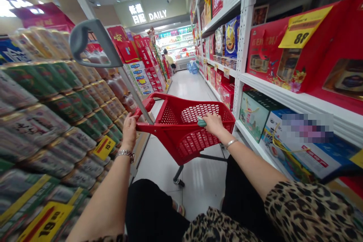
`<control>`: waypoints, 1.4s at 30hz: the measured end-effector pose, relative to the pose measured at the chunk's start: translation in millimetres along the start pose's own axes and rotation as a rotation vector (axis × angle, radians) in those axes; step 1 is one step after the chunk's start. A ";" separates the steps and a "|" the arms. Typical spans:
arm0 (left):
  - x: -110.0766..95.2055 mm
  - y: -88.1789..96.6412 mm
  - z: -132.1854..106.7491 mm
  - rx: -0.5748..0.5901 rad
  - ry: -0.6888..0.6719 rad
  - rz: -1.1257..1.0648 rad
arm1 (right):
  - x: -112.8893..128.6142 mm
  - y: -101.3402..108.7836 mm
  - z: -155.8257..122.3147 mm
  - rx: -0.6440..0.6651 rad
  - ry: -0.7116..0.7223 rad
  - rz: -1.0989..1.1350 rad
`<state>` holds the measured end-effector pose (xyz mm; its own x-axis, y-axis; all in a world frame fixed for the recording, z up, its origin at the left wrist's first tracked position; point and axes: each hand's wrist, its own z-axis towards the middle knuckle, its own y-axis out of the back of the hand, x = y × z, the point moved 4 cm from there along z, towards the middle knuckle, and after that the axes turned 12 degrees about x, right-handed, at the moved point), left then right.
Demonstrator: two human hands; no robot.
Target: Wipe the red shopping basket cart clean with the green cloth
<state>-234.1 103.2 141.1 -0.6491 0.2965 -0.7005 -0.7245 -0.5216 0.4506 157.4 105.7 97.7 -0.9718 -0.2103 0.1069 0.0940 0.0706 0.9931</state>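
In front of me stands a red plastic shopping trolley basket [184, 147] on wheels, turned sideways in the aisle. A long pole with a grey loop handle [113, 55] rises from it and leans to the left. My left hand [129, 130] is closed around the red rim at the basket's left end. At the near long rim, my right hand [214, 124] is closed, with a small grey-green object [201, 122] at its thumb and fingers. What that object is, I cannot make out. The visible part of the basket's inside shows only its slotted red walls.
Shrink-wrapped drink cans [36, 124] are stacked close on the left. White shelving [244, 34] with red gift boxes [272, 53] runs along the right. The tiled aisle [184, 83] leads to a lit chiller [177, 41]. A person [169, 59] stands far ahead.
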 end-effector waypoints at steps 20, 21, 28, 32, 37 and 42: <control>41.4 -154.3 -329.6 0.894 0.519 0.073 | 82.8 -17.4 -15.3 -0.020 0.089 0.032; 43.0 -156.3 -334.8 0.971 0.532 0.094 | 78.9 -17.2 -18.0 -0.011 0.083 0.019; 44.2 -164.5 -343.8 1.163 0.587 0.194 | 32.9 -21.8 -41.5 -0.014 -0.014 -0.054; 35.9 -167.1 -338.9 1.110 0.590 0.186 | -4.1 -34.6 -50.4 -0.041 -0.109 -0.041; 29.8 -168.7 -330.6 0.992 0.615 0.114 | -43.1 -41.6 -53.1 -0.033 -0.213 -0.038; 41.2 -160.8 -320.5 0.768 0.697 0.039 | -59.0 -34.5 -52.1 -0.002 -0.258 -0.084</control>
<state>-70.0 -57.1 -137.6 -0.5745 -0.3660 -0.7321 -0.8170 0.2018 0.5401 222.7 64.9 59.7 -0.9992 0.0398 0.0089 0.0113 0.0617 0.9980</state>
